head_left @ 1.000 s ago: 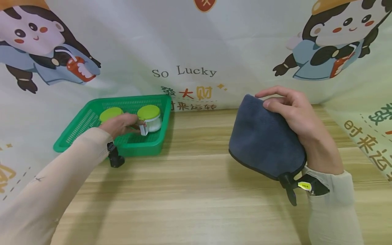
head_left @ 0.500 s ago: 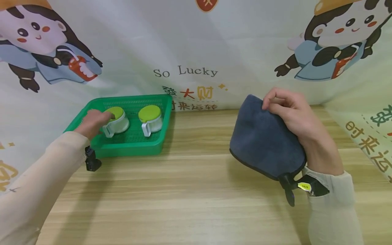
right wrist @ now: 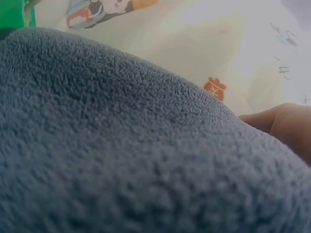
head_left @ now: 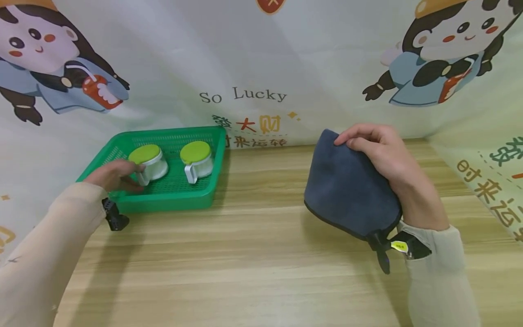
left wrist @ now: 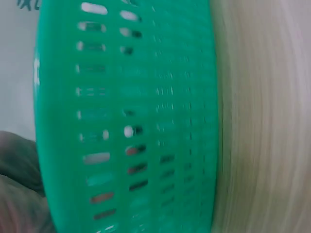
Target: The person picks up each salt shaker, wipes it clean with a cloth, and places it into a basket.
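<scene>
Two seasoning jars with lime-green lids and pale handles stand in a green plastic basket (head_left: pixel 175 202) at the left of the head view. My left hand (head_left: pixel 114 175) reaches over the basket's near-left side and pinches the handle of the left jar (head_left: pixel 155 169); its fingers partly cover that handle. The right jar (head_left: pixel 203 167) stands apart from the hand. At the right, my right hand (head_left: pixel 384 156) pinches the upper edge of a dark blue-grey cloth (head_left: pixel 351 186), which hangs above the table. That cloth fills most of the right wrist view.
A wood-grain table (head_left: pixel 253 263) lies under everything. Behind it hangs a pale printed backdrop (head_left: pixel 245 45) with cartoon figures, which also runs along both sides. The basket's slotted wall (left wrist: pixel 131 121) fills much of the left wrist view.
My left hand has left the right jar's handle, moved left and come onto the left jar's handle. The right hand still holds the cloth in nearly the same place.
</scene>
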Action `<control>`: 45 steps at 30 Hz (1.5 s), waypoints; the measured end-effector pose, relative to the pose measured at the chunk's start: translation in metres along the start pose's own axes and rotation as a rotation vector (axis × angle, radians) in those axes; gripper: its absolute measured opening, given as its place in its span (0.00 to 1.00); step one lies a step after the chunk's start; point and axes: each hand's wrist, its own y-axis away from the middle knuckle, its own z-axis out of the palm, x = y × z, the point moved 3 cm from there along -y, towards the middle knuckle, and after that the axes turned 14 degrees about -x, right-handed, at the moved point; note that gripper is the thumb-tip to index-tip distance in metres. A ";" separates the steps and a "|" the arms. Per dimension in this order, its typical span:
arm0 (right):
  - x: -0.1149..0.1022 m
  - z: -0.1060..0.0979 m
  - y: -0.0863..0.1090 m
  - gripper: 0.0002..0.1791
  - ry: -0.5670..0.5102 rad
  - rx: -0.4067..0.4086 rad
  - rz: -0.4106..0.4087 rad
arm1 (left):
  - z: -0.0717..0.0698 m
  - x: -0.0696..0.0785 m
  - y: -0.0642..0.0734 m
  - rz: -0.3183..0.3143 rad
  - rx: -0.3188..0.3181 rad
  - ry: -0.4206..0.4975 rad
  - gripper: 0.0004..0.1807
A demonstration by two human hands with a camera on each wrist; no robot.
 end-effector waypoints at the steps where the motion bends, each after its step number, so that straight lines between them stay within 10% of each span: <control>1: 0.000 0.000 0.000 0.12 -0.001 0.003 0.003 | 0.000 0.000 0.000 0.029 0.022 0.040 0.35; 6: -0.001 -0.001 -0.002 0.13 -0.005 0.010 -0.010 | -0.001 0.000 0.005 0.162 0.136 0.138 0.30; 13: 0.000 0.000 -0.001 0.14 0.004 0.007 -0.018 | 0.001 0.005 0.013 0.243 0.101 0.334 0.33; 19: 0.002 0.001 -0.002 0.14 0.034 0.007 -0.021 | 0.023 0.031 0.037 0.379 0.180 0.194 0.20; 31: 0.003 0.014 -0.005 0.11 0.041 -0.055 -0.133 | 0.123 0.090 0.091 0.566 0.144 0.099 0.26; 45: -0.006 0.056 -0.022 0.14 0.173 -0.113 -0.323 | 0.235 0.119 0.071 0.702 0.026 0.197 0.16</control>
